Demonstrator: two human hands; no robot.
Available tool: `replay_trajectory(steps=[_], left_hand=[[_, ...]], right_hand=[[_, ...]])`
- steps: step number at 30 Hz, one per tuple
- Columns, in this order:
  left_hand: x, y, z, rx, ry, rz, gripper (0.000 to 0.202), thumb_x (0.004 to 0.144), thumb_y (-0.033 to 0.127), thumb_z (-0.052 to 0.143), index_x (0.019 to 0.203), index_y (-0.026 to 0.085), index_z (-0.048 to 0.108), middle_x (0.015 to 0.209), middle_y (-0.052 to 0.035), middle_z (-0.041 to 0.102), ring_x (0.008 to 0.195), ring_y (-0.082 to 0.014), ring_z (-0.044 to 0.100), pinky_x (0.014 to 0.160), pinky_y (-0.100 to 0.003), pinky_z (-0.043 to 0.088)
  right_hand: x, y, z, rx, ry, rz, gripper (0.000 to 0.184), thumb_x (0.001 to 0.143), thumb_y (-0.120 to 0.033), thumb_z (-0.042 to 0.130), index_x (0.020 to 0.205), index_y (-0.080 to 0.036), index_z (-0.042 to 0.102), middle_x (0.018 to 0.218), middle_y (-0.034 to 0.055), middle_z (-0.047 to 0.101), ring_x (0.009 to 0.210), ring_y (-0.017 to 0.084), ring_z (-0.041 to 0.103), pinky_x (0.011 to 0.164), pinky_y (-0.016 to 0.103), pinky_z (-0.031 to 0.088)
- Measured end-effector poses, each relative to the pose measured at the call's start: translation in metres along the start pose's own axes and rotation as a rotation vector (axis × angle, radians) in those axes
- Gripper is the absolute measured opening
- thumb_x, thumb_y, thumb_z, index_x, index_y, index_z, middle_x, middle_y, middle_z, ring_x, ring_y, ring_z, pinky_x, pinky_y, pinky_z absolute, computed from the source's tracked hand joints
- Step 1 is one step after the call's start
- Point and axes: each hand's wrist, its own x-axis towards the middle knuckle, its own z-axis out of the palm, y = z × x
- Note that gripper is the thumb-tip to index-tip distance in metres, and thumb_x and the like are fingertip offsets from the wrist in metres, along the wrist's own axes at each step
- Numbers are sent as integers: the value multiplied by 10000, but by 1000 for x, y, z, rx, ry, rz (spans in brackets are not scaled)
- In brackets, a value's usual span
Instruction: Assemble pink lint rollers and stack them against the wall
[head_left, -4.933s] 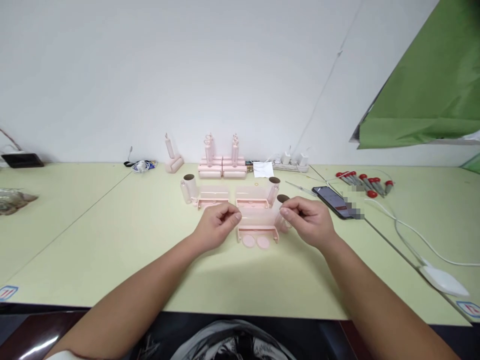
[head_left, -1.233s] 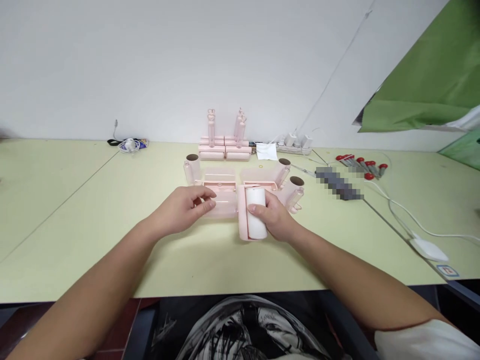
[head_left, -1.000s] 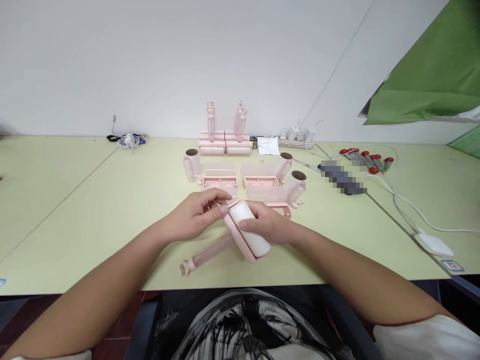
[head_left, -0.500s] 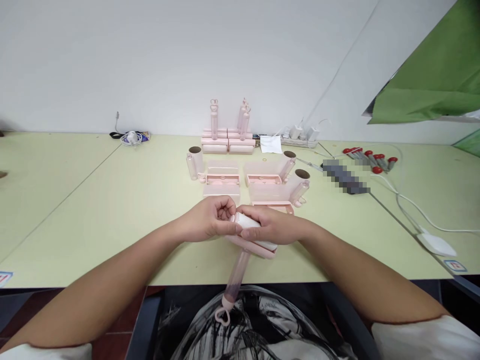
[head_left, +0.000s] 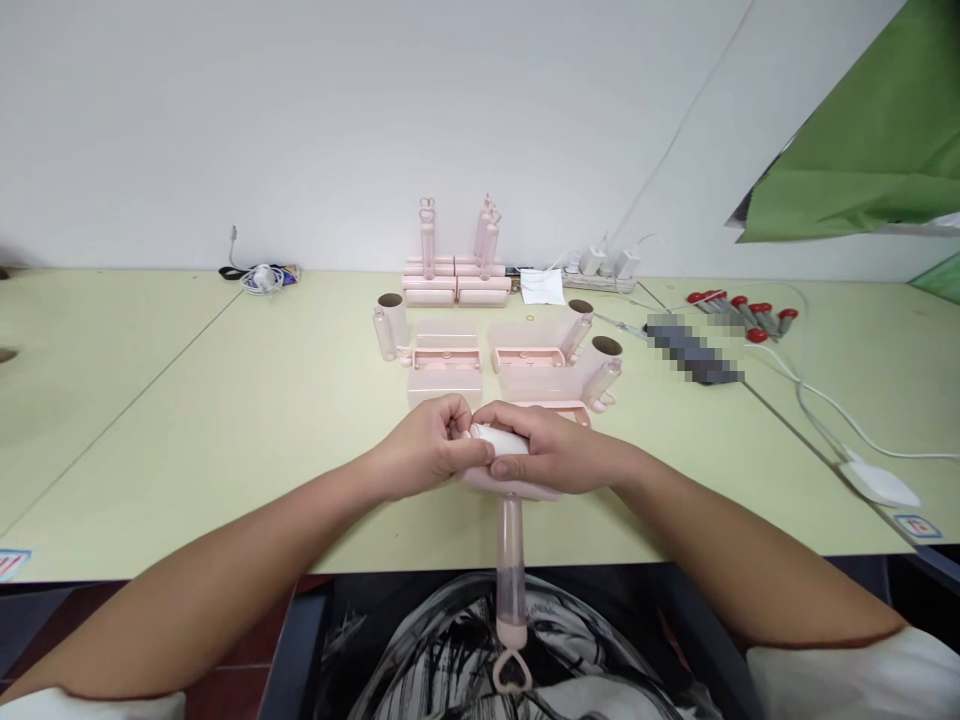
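In the head view, the person held a pink roller (head_left: 511, 485) just above the near part of a pale table (head_left: 225, 420); its body was smooth and curved, bearing a white roll (head_left: 504, 440), and its clear handle (head_left: 511, 560) pointed down past the table edge to a heart-shaped loop (head_left: 513, 685). The left hand (head_left: 431, 445) had its thumb and curled fingers pinching the white roll's left end, any small part between them hidden; the right hand (head_left: 555, 450) wrapped the roll, thumb along the near side, fingers bent together over the far side. Beyond the pink roller lay three open pink trays (head_left: 447, 364) and four clear covers (head_left: 445, 387); small pale shapes showed inside the two farther trays, too small to make out, while the nearest was partly hidden by the right hand. Three upright rolls with hollow brown cores (head_left: 589, 362) stood beyond the pink roller, one to its left and two to its right, each with one clear handle beside it. Farthest beyond it, four finished rollers (head_left: 428, 291) sat grouped, at least three handles upright.
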Motion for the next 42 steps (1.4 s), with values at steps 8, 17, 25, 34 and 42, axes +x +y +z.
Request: replay_trajectory(steps=[8,17,25,34,42], left_hand=[[-6,-3,9,-12,-1,-33,330,672,250,714,714,207,390,523,115,421,422,-40,387,431,-175,280],[-8,-10,13,-3,-9,-51,282,718,211,671,665,205,393,451,106,428,403,-60,446,398,-165,276],[1,-12,-4,82,-96,-73,314,742,308,703,688,208,410,475,85,495,404,-85,504,389,-176,330],[-1,-5,-12,150,-172,-122,349,724,353,756,749,194,446,576,60,552,510,-115,606,474,-208,461],[6,-1,-31,150,-246,-94,327,811,455,685,902,183,528,662,15,625,593,-138,657,562,-256,539]], right_hand=[[-11,-2,9,33,22,-23,423,893,-464,634,1219,-199,581,1043,39,653,896,177,592,761,257,449],[-13,-1,18,3,68,51,399,883,-475,641,1194,-227,606,1003,26,690,851,182,609,720,267,445],[-8,0,29,-72,222,161,418,861,-528,645,1147,-223,628,943,30,697,797,186,600,676,275,416],[-7,-2,34,-142,201,208,414,849,-559,640,1118,-244,642,832,25,701,725,194,614,636,282,392],[-3,2,33,-137,217,152,428,844,-517,660,1176,-247,647,924,36,724,787,201,639,680,289,429]])
